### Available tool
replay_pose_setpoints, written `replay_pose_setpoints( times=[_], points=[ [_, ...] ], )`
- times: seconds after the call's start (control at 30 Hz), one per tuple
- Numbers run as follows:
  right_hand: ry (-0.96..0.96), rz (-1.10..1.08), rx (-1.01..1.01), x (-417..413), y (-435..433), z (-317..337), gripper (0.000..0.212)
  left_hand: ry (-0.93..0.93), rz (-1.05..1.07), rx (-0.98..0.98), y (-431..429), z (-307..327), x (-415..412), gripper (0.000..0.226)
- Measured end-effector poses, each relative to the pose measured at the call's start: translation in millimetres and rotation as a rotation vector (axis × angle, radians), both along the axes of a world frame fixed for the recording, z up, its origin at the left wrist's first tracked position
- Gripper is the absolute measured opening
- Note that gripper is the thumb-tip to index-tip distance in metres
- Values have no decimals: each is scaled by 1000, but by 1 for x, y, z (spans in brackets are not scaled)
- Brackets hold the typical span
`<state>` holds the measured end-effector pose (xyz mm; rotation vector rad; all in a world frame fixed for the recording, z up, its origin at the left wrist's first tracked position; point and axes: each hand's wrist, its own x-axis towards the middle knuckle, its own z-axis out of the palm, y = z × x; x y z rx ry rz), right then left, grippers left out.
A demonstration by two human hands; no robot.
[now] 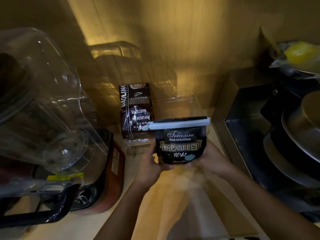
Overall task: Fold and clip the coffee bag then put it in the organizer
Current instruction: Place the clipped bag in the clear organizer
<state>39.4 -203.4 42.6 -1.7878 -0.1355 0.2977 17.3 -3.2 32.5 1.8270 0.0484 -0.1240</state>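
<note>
The black coffee bag [181, 145] stands upright in the air above the counter [166, 201], label toward the camera, its folded top pointing up and away. A pale blue clip [178, 124] runs along that fold, long axis left to right, slightly tilted. The left hand [149, 163] wraps closed around the bag's lower left edge; the right hand [210, 159] grips the lower right side, fingers behind. Just beyond sits the clear organizer [194, 103], holding a brown coffee bag [136, 110] upright at its left. A blender [43, 110] stands at left.
</note>
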Motion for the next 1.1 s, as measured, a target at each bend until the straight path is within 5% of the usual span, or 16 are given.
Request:
replay_pose_setpoints(
  times=[0.4, 0.87, 1.1],
  points=[
    [-101, -76, 14, 58, -8, 80, 71, -147, 34, -44, -23, 68, 66, 73],
    [13, -52, -103, 117, -11, 22, 74, 105, 206, -60, -52, 24, 109, 67],
    [-255, -156, -324, 110, -9, -3, 76, 26, 311, -290, -67, 31, 106, 69]
  ],
)
